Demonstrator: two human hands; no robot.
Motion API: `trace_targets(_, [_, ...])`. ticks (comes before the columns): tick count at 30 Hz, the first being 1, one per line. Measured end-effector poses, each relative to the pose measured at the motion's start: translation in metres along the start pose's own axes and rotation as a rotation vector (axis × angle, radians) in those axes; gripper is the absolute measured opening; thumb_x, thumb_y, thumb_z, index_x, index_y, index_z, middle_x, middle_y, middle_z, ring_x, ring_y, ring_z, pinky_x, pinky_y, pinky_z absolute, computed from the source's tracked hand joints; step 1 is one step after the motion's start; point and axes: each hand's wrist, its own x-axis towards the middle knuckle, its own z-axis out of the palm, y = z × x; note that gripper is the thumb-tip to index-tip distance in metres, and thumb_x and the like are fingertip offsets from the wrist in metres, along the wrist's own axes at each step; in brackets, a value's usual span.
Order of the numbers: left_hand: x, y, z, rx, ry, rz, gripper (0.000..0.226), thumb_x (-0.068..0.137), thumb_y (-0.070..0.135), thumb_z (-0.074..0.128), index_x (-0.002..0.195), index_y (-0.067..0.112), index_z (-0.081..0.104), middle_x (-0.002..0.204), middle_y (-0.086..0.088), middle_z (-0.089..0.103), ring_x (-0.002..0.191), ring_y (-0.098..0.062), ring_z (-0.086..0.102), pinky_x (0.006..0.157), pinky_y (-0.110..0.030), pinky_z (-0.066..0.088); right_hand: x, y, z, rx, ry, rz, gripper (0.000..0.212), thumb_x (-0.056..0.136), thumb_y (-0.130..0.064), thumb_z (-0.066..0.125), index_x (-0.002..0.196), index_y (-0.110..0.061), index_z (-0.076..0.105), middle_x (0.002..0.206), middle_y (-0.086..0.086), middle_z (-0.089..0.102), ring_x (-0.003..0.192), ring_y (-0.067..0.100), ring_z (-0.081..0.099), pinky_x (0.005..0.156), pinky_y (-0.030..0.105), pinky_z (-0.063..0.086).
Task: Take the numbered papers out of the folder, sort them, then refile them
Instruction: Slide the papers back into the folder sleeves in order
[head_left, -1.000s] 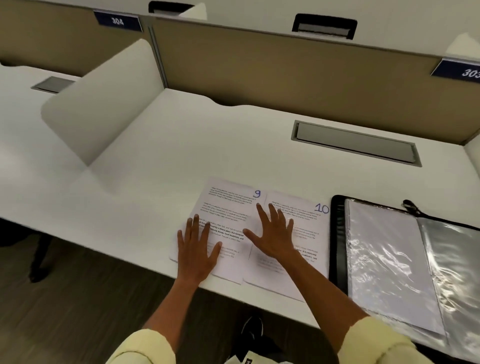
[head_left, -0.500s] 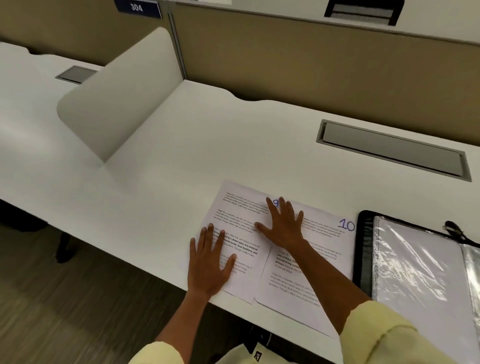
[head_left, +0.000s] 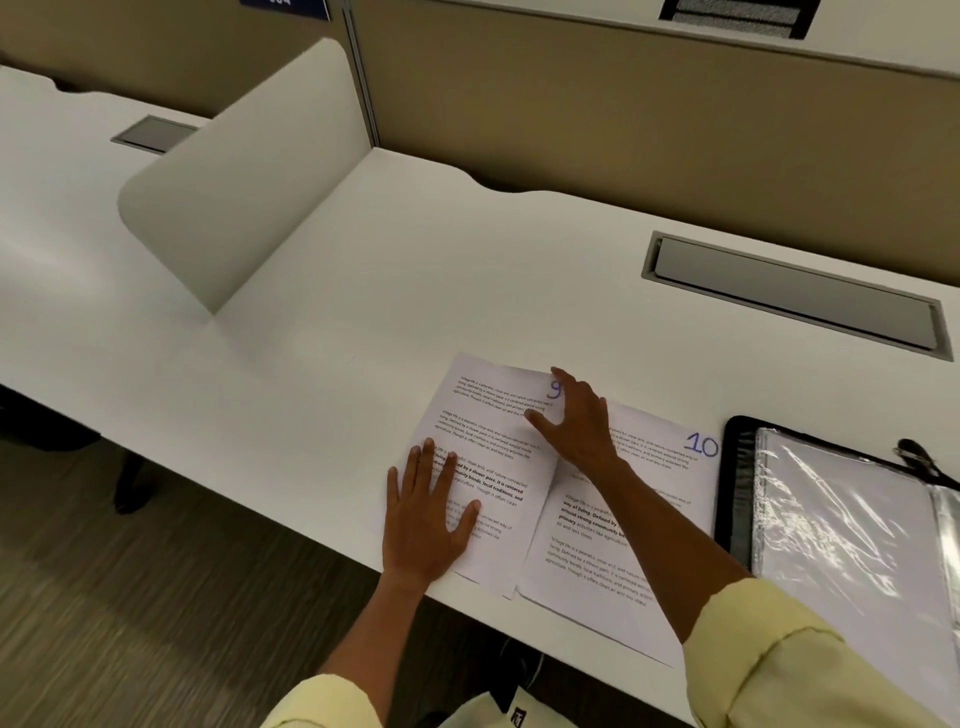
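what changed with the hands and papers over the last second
The right hand slid up from the seam between the sheets to the top right corner of the sheet marked 9, which now lifts slightly by its fingers. The left hand stayed flat on that sheet; the sheet marked 10 and the folder stayed put.

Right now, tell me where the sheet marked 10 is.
Head view, lower right: the sheet marked 10 lies on the desk, between the sheet marked 9 and the open folder.
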Motion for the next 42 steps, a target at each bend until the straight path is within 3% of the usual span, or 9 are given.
trace_targets(5, [0.0, -0.003, 0.002, -0.018, 0.005, 0.003, 0.079, 0.092, 0.068, 0.033, 0.156, 0.023, 0.019, 0.165, -0.005, 0.004, 0.152, -0.022, 0.0, 0.122, -0.052, 0.009, -0.024, -0.023, 0.0, 0.45, 0.079, 0.149, 0.089, 0.081, -0.024, 0.083, 0.152, -0.025, 0.029, 0.105, 0.006, 0.067, 0.087, 0.01, 0.064, 0.076, 0.023, 0.054])
trace_targets(8, [0.0, -0.003, 0.003, -0.02, -0.013, 0.008, 0.081, 0.091, 0.07, 0.031, 0.156, 0.023, 0.018, 0.165, -0.006, 0.004, 0.152, -0.022, 0.0, 0.122, -0.052, 0.008, -0.041, -0.029, 0.007, 0.574, 0.007, 0.295, 0.08, 0.081, -0.026, 0.083, 0.148, -0.021, 0.04, 0.106, 0.002, 0.069, 0.093, 0.014, 0.068, 0.082, 0.036, 0.06])
trace_targets(12, [-0.003, -0.005, 0.0, -0.117, 0.001, 0.009, 0.082, 0.091, 0.069, 0.029, 0.157, 0.023, 0.013, 0.165, -0.004, 0.001, 0.152, -0.021, 0.0, 0.122, -0.049, 0.004, -0.07, -0.032, 0.022, 0.472, -0.101, 0.288, 0.041, 0.089, -0.019, 0.074, 0.128, -0.01, 0.063, 0.124, 0.009, 0.069, 0.107, 0.022, 0.067, 0.086, 0.026, 0.054])
trace_targets(18, [-0.011, -0.009, -0.013, -0.331, 0.013, -0.062, 0.08, 0.09, 0.069, 0.025, 0.156, 0.027, 0.008, 0.165, 0.0, -0.006, 0.151, -0.018, -0.005, 0.122, -0.043, 0.0, -0.101, -0.033, 0.028, 0.477, 0.043, 0.341, 0.029, 0.093, -0.019, 0.068, 0.119, -0.006, 0.068, 0.111, 0.006, 0.07, 0.101, 0.023, 0.066, 0.084, 0.03, 0.053])
trace_targets(23, [-0.012, -0.002, -0.038, -0.563, 0.043, -0.169, 0.078, 0.095, 0.06, 0.042, 0.156, 0.022, 0.013, 0.163, -0.005, 0.012, 0.15, -0.024, 0.012, 0.122, -0.047, 0.015, -0.132, -0.026, 0.007, 0.584, 0.129, 0.337, 0.011, 0.093, -0.02, 0.069, 0.1, -0.012, 0.071, 0.094, 0.002, 0.071, 0.092, 0.022, 0.069, 0.081, 0.033, 0.057])
trace_targets(29, [-0.028, 0.032, -0.07, -0.881, -0.06, -0.241, 0.076, 0.093, 0.049, 0.055, 0.154, 0.018, 0.02, 0.126, -0.011, 0.057, 0.111, -0.027, 0.059, 0.091, -0.035, 0.047, -0.19, -0.002, -0.017, 0.735, 0.215, 0.332, 0.016, 0.09, -0.023, 0.074, 0.105, -0.021, 0.068, 0.105, 0.001, 0.073, 0.096, 0.016, 0.07, 0.085, 0.034, 0.058])
trace_targets(34, [-0.05, 0.049, -0.055, -1.066, -0.3, -0.217, 0.075, 0.074, 0.069, 0.068, 0.128, 0.017, 0.059, 0.119, -0.002, 0.068, 0.103, -0.021, 0.068, 0.09, -0.044, 0.056, -0.243, 0.024, -0.031, 0.757, 0.316, 0.433, 0.03, 0.088, -0.03, 0.076, 0.11, -0.011, 0.071, 0.104, 0.004, 0.075, 0.094, 0.019, 0.073, 0.086, 0.04, 0.06])
trace_targets(38, [-0.078, 0.08, -0.056, -1.137, -0.419, -0.169, 0.022, 0.092, 0.03, 0.067, 0.101, 0.01, 0.071, 0.101, -0.007, 0.075, 0.088, -0.023, 0.073, 0.084, -0.045, 0.059, -0.288, 0.038, -0.043, 0.807, 0.417, 0.519, 0.021, 0.088, -0.028, 0.076, 0.101, -0.013, 0.068, 0.1, 0.007, 0.074, 0.088, 0.021, 0.073, 0.076, 0.035, 0.061])
trace_targets(42, [-0.094, 0.105, -0.047, -1.146, -0.471, -0.144, 0.012, 0.094, 0.019, 0.065, 0.096, 0.008, 0.071, 0.101, -0.01, 0.074, 0.087, -0.023, 0.073, 0.082, -0.041, 0.059, -0.327, 0.053, -0.05, 0.908, 0.466, 0.544, 0.027, 0.089, -0.026, 0.074, 0.11, -0.01, 0.069, 0.105, 0.008, 0.076, 0.09, 0.024, 0.075, 0.081, 0.043, 0.062])
